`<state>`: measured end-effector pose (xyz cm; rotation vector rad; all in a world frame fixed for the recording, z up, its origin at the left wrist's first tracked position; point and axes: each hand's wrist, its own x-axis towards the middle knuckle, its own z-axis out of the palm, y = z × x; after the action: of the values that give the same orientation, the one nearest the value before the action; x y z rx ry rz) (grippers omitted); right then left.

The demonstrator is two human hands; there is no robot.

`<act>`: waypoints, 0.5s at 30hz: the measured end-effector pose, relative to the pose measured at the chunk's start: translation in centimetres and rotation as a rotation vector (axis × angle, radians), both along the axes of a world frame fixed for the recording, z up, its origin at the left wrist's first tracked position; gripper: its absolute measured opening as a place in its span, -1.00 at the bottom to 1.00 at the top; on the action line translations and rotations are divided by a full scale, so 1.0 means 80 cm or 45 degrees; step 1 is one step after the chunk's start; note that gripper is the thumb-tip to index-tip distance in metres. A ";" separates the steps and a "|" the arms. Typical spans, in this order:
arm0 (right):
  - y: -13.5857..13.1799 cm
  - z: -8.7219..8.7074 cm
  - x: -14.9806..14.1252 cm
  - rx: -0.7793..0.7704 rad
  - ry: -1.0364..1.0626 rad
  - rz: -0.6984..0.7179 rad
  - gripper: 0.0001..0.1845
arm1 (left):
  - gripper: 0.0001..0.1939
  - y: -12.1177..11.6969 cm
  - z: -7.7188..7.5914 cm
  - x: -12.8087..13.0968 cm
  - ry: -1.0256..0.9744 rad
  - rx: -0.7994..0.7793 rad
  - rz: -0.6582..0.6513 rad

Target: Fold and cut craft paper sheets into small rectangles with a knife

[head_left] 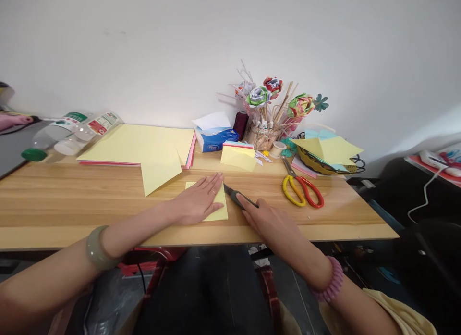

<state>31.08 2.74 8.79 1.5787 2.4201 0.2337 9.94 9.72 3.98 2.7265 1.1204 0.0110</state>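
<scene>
Flat on a small piece of yellow paper [220, 210] lies my left hand [198, 198], its fingers stretched out and pressing the sheet against the wooden table. My right hand [264, 217] is wrapped round a dark green utility knife [237, 197]. The knife's tip points up and left, close to the right edge of the paper near my left fingertips. Whether the blade touches the paper I cannot tell. Scissors [301, 186] with one yellow and one red handle rest to the right of the knife.
Behind my left hand is a stack of coloured paper [144, 140], a loose yellow sheet [162, 171] overhanging it. Plastic bottles [75, 133] lie at left. A tissue pack [216, 139], small paper stack [237, 157], jar of paper flowers [264, 135] and basket [324, 162] line the back.
</scene>
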 end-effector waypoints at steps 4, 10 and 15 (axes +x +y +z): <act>0.014 0.003 -0.002 0.066 -0.009 -0.037 -0.51 | -0.28 -0.003 0.003 0.001 -0.046 -0.034 0.015; 0.034 -0.010 0.018 0.234 -0.003 -0.112 -0.51 | -0.32 -0.003 0.018 -0.011 -0.590 -0.142 0.158; 0.032 -0.023 0.061 0.316 0.030 -0.082 -0.48 | -0.55 0.014 0.034 -0.020 -0.770 0.008 0.353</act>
<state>35.96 5.30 6.93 1.7662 2.4305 0.5242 8.36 10.84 6.72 2.2857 1.2697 0.8135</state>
